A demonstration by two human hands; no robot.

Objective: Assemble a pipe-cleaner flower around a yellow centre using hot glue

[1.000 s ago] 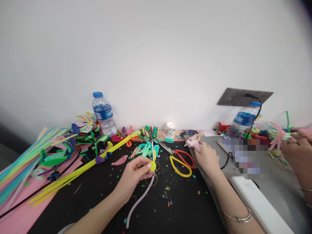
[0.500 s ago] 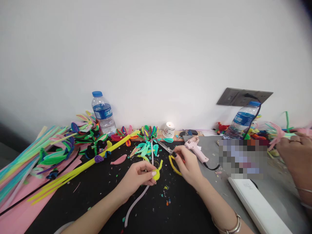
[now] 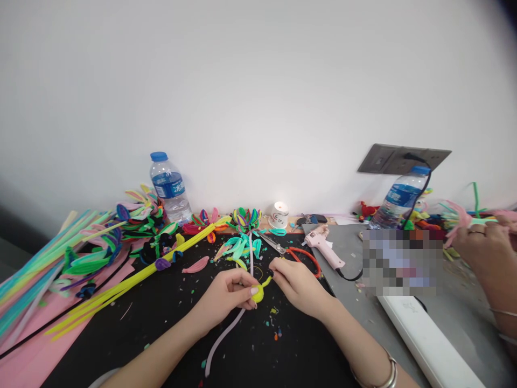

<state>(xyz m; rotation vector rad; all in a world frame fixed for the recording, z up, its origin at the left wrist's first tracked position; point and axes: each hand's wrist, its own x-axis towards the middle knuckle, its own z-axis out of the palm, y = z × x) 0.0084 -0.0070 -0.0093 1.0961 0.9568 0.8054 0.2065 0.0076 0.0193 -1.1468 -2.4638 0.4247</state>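
My left hand [image 3: 232, 288] pinches a small yellow coil of pipe cleaner [image 3: 257, 294] over the black mat. A short tail sticks up from the coil toward the right. With thumb and forefinger closed, my right hand [image 3: 297, 283] grips the end of that tail. Just beyond the right hand lie scissors [image 3: 278, 247] with red handles, blades pointing away to the left. A pale pipe cleaner stem [image 3: 222, 342] runs under the left hand and up to a multicoloured flower [image 3: 245, 220]. Turquoise petal loops [image 3: 241, 247] lie near the stem.
A pink glue gun [image 3: 325, 248] with a black cord lies to the right. Bottles [image 3: 168, 186] and a lit candle cup [image 3: 279, 215] stand by the wall. Yellow pipe cleaners [image 3: 133, 280] and pink sheets are on the left. Another person's hand [image 3: 484, 242] works at far right beyond a white box [image 3: 428, 339].
My right hand has moved left from the scissors to the coil's tail, uncovering the red handles. The yellow curved strip beside that hand no longer shows. My left hand stays on the coil.
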